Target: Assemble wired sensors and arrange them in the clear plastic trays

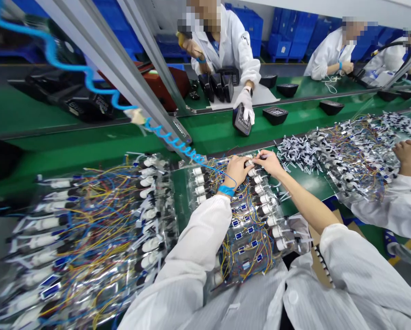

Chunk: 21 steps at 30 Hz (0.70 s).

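Right at the top of the middle batch, there's the white part (249, 162), at the far end of the right-hand row, with both hands meeting over it. The left hand (237, 170) has its grip closed on it, blue strap (226, 190) round the wrist. In from the right comes the right hand (269, 163), its grip pinched shut at the part's end; what sits between those fingertips is too small to tell.

Below the hands runs the middle batch (249, 229): yellow, blue and red wires, small blue-faced modules down the centre, white parts lined up along both sides, clear plastic about them. Over on the left lies the left batch (98, 220), wider, another tangle of wires between white ends. Just beyond the right hand, a pile of white strips (299, 153) on the green worktop (303, 183), then the right batch (359, 151), with a co-worker's hand (407, 156) at its edge.

Across the top, a blue coiled cord (171, 137) slants down towards the left hand, past a metal post (123, 73). And over the green strip, a gloved hand (244, 104) holds a black device (242, 121), more black devices (275, 115) along the line, blue bins (289, 32) behind.
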### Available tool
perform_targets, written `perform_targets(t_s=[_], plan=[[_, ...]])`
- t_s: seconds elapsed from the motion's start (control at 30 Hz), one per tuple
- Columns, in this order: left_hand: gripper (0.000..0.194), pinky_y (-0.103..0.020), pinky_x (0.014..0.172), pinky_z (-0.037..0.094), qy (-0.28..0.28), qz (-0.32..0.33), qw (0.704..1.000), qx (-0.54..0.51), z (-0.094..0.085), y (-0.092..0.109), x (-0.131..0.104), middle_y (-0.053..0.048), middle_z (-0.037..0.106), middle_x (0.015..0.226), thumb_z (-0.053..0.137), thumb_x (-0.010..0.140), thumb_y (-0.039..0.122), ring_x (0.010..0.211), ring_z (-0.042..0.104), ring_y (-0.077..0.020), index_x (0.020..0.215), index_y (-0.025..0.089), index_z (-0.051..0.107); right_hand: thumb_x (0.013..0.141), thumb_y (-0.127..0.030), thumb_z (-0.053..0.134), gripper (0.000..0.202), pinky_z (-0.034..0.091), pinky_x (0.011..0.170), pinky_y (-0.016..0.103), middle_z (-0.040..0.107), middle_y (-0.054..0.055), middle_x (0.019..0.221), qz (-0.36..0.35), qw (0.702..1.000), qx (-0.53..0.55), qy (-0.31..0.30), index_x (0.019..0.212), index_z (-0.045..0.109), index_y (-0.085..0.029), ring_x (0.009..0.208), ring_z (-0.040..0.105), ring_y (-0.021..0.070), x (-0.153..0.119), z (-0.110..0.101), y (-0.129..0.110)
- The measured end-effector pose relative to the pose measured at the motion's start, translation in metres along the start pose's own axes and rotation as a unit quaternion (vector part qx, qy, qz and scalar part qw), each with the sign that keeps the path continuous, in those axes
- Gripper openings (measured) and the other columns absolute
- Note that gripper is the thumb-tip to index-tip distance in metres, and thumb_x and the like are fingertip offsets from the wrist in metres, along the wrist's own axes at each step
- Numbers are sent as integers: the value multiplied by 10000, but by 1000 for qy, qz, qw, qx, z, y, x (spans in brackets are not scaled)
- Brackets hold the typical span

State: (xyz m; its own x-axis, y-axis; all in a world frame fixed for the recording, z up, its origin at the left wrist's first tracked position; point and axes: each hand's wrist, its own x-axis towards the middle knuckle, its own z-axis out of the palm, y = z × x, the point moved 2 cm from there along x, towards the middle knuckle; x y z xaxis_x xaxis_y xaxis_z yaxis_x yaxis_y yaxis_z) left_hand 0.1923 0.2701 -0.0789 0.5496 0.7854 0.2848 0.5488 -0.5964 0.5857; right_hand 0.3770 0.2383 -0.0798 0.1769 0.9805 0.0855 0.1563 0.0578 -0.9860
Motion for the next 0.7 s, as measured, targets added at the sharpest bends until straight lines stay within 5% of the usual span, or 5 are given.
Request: perform_targets(t_s=[0.33, 0.7], plan=[[238, -459, 985, 479, 10, -3, 1000, 0, 6, -3, 0, -101, 786, 1091, 663, 1005, 359, 1090, 591, -316, 1164, 219, 772, 711, -334, 841, 198, 478, 767, 296, 707, 10, 770, -40, 995, -88, -14, 741, 708, -191, 743, 605, 159, 9, 2, -3], [216, -467, 984, 480, 22, 1, 1000, -9, 6, -1, 2, -95, 788, 1071, 723, 970, 365, 1091, 596, -326, 1132, 231, 771, 758, -400, 802, 253, 539, 796, 318, 740, 37, 846, -45, 996, -71, -21, 790, 649, -201, 788, 669, 178, 2, -7, -4]])
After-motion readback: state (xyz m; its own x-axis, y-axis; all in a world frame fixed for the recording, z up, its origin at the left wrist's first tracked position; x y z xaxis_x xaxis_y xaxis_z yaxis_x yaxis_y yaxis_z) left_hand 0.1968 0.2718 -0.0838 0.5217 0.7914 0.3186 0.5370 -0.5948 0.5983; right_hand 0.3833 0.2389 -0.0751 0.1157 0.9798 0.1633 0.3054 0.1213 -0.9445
